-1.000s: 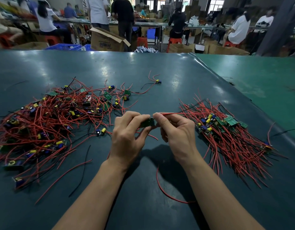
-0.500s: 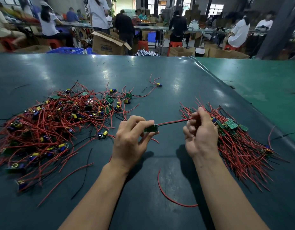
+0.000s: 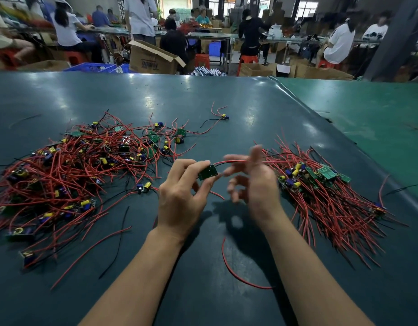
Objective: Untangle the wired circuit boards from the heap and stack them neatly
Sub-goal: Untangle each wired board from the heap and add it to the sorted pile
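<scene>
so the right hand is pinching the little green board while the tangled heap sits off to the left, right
Not quite: it is the left hand that pinches the little green board, as the head view shows. The right hand is blurred beside it, at the red wires. The tangled heap does sit off to the left.

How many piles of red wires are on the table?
2: the tangled heap on the left, and the neater stack on the right. Loose strays lie apart.
</scene>
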`<state>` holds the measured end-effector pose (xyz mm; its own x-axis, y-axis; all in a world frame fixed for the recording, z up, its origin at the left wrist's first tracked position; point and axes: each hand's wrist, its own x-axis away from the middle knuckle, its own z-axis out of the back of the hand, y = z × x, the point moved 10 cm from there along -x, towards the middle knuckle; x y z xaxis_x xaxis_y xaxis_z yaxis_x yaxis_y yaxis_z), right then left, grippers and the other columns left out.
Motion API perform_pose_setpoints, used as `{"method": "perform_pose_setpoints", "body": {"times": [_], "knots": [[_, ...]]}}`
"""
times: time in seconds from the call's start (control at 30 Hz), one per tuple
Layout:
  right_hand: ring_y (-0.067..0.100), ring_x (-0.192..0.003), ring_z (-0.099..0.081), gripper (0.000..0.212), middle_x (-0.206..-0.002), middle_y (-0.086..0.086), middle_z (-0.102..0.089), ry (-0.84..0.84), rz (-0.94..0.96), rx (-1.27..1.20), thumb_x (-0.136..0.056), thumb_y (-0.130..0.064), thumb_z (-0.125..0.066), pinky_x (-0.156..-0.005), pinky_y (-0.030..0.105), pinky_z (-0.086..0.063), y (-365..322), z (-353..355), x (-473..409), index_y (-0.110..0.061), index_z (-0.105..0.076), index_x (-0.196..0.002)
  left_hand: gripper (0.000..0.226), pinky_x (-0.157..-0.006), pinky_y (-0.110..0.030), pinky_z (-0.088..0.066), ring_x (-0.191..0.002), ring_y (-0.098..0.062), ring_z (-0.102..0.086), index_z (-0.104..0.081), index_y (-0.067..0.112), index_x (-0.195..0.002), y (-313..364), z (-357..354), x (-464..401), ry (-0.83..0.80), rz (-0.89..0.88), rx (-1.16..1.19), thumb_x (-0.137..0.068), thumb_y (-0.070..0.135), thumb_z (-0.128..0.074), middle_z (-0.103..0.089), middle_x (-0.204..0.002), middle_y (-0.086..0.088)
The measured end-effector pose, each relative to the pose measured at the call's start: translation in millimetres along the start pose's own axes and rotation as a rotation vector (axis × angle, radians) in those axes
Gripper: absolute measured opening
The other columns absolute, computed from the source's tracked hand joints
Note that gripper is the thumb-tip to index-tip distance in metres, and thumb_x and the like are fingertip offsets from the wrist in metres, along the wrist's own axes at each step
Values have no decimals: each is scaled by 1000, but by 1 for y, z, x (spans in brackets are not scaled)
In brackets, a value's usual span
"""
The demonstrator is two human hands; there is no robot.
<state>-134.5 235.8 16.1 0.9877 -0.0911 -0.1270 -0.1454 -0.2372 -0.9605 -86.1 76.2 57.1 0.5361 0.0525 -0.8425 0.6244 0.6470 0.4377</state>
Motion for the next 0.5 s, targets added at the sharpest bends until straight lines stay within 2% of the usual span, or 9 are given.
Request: {"method": "perform_pose_setpoints", "body": {"times": [0.07,0.1,0.17,0.3,0.43,0.5], "knots": [[15,-46,-51,30,-66,3,-61,-74,88,165,-92,-36,-59,-36,21,-36,-5,-14,5,-9,-71,-85,27,-58,-33,-52,-61,-13,-54,-72,1,-103,0,-2,1,-37,-31,-14,-79,10,-81,-60,-91,-11],[14,-46,-51,22,-65,1,-61,-49,110,176,-94,-26,-61,-36,21,-36,-7,-11,5,-9,-72,-84,27,-60,-31,-51,-63,-12,-53,-72,2,-103,0,-3,2,-54,-45,-13,-78,10,-81,-61,-91,-11],[10,-46,-50,15,-65,-2,-61,27,79,89,-92,-18,-66,-38,20,-35,-7,5,1,-8,-73,-83,27,-61,-29,-50,-65,-11,-52,-72,3,-101,1,-4,2,-73,-60,-1,-78,13,-82,-61,-90,-9],[8,-44,-47,12,-62,-1,-61,178,28,-102,-84,-13,-75,-39,18,-32,-8,34,-8,-11,-71,-73,25,-59,-32,-51,-60,-15,-53,-73,5,-100,0,-8,2,-93,-52,19,-80,18,-81,-60,-90,-7],[6,-41,-43,18,-59,-2,-58,482,49,-354,-92,-16,-67,-36,17,-28,-9,82,-8,-11,-67,-74,24,-59,-34,-50,-57,-15,-52,-73,5,-98,-4,-2,0,-42,-3,19,-80,19,-80,-61,-88,-6],[7,-41,-44,24,-59,-3,-58,449,-7,-333,-96,-28,-62,-36,16,-29,-4,81,-9,-11,-67,-79,26,-62,-35,-50,-60,-18,-54,-73,5,-100,-9,8,-1,32,49,-24,-81,21,-80,-62,-86,-7]]}}
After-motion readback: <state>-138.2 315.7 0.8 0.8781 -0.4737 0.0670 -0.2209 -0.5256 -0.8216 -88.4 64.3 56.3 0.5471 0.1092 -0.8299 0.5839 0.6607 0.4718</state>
